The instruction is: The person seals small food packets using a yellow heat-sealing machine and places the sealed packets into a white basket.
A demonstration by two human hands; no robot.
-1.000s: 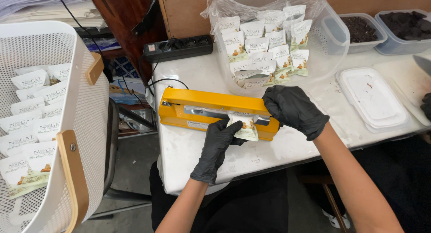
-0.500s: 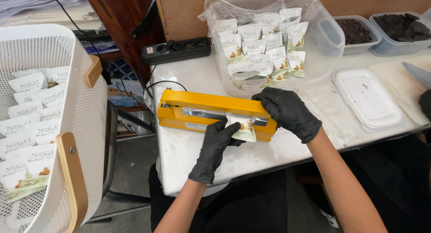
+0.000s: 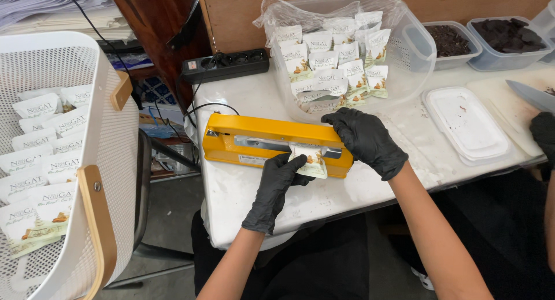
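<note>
Pinched between gloved left hand (image 3: 276,187) fingertips: small white pouch (image 3: 310,162), its top edge tucked under the bar of the yellow heat sealer (image 3: 260,139) at frame centre. Closed grip, thumb side hidden behind the pouch. Pressing down flat on the sealer's right end: gloved right hand (image 3: 365,139), fingers spread, holding nothing else. Pouch bottom hanging over the sealer's front edge; print too small to make out. Sealing slot itself mostly covered by the bar and both hands.

Sitting on a white table (image 3: 254,193), near its front left corner. Just behind, upper centre: clear plastic tub (image 3: 413,74) lined with a bag and stacked with many more pouches. Black power strip (image 3: 224,65) to the tub's left, cord looping down to the sealer. White lid (image 3: 468,123) at right of centre; 2 clear containers (image 3: 462,51) of dark pieces at upper right, 1 cut off by the frame. Far right edge: another gloved hand (image 3: 543,135) and a knife blade (image 3: 532,96), both cut off. Left side: white mesh basket (image 3: 113,155) with wooden handles, filled with pouches, partly out of frame.
</note>
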